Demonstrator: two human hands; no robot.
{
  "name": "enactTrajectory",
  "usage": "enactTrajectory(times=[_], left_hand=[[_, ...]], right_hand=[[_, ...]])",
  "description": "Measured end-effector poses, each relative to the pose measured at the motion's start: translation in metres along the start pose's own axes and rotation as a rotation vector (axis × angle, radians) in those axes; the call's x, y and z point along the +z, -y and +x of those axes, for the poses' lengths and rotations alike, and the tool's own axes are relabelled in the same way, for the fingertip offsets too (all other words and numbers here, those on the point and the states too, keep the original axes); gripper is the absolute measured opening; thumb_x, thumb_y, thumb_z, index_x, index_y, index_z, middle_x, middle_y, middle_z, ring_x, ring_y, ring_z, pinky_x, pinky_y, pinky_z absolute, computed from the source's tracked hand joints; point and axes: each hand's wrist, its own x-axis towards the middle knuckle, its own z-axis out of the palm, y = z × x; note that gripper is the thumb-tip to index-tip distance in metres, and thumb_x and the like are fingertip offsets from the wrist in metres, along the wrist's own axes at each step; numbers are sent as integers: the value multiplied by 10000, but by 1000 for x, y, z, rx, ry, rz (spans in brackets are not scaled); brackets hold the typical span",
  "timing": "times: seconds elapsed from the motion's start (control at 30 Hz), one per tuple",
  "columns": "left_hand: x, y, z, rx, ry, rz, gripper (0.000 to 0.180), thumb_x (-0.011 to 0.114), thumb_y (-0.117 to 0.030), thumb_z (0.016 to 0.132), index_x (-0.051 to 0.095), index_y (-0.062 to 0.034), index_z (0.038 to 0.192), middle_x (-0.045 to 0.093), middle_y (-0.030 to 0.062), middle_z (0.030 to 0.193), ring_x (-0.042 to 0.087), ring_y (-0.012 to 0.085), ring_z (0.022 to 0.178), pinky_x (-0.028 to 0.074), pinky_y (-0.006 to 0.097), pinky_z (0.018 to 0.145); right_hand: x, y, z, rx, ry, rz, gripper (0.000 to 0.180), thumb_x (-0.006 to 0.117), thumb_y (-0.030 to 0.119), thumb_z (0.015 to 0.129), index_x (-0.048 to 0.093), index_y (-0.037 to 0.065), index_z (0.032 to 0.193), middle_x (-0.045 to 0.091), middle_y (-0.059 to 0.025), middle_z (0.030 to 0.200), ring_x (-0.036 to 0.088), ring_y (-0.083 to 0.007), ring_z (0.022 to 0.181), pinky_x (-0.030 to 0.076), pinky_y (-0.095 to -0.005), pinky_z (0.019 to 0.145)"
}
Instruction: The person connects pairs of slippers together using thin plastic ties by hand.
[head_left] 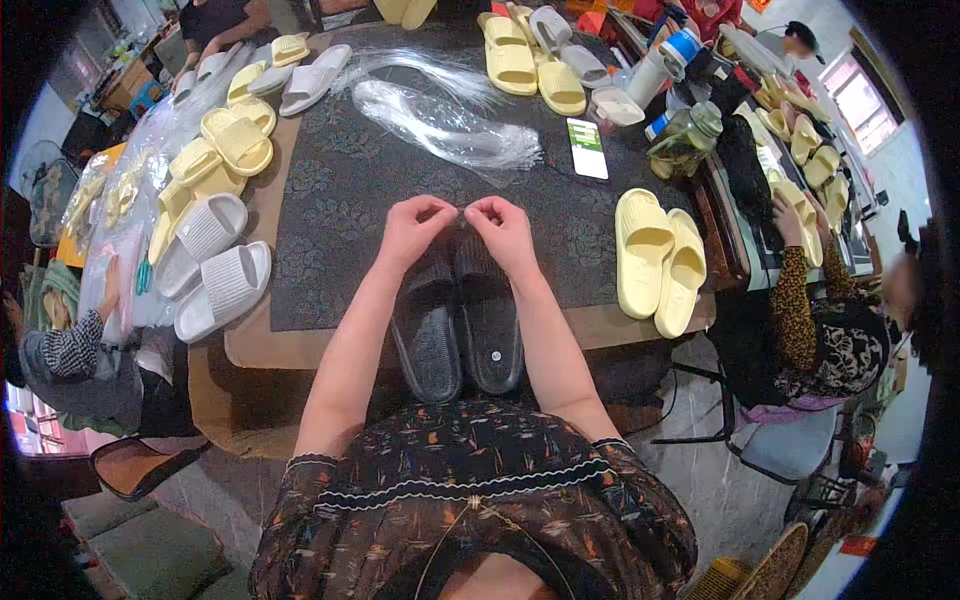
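L hand (pixel 412 230) + R hand (pixel 503 232) up over toe end of black slippers (pixel 428 335), almost meeting at mid. Grip, both: thumb & fingers curled in, tips drawn close; can't tell if they fully meet or pinch anything (too small to see). Slippers side by side b/w the forearms, toes pointing away, heels at near edge of surface (pixel 285 350); R one has a small white dot (pixel 497 356) on its insole. Dark patterned mat (pixel 330 250) on surface. Beyond hands: pile of clear strands (pixel 440 125) (shiny, messy), phone (pixel 588 150) w/ lit screen just R of it, then clear jar (pixel 690 135) and white/blue bottle (pixel 660 72). Yellow pair (pixel 642 250) on R side of surface, apart from the hands. L edge: row of slippers, grey ones (pixel 225 290) nearest, yellow ones (pixel 238 140) farther up. Co-worker in spotted sleeves (pixel 795 310) at far R, hands at a yellow slipper; another w/ checked sleeve (pixel 72 340) at far L, hand by clear plastic (pixel 150 210).
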Motion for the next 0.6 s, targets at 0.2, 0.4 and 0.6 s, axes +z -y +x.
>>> enactTrajectory(times=[0.2, 0.4, 0.6], left_hand=[[-2, -1, -1, 2, -33, -27, 168, 698, -174, 805, 697, -15, 860, 683, 28, 757, 607, 68, 705, 479, 235, 648], [-4, -1, 1, -29, -86, -94, 167, 692, -172, 814, 689, -12, 863, 672, 24, 749, 591, 80, 684, 473, 240, 643], [1, -10, 0, -13, -59, 18, 168, 688, -177, 807, 684, -11, 836, 667, 30, 721, 594, 84, 665, 471, 253, 629]], right_hand=[[2, 5, -2, 18, 0, 64, 134, 695, 158, 798, 673, 29, 826, 583, 44, 665, 475, -40, 588, 393, -216, 540], [3, 2, 0, 55, -81, 210, 136, 697, 152, 795, 671, 23, 829, 581, 43, 661, 471, -37, 583, 395, -218, 537], [2, -1, 1, -3, -39, 113, 134, 699, 144, 792, 672, 18, 830, 595, 32, 669, 476, -38, 583, 396, -211, 537]])
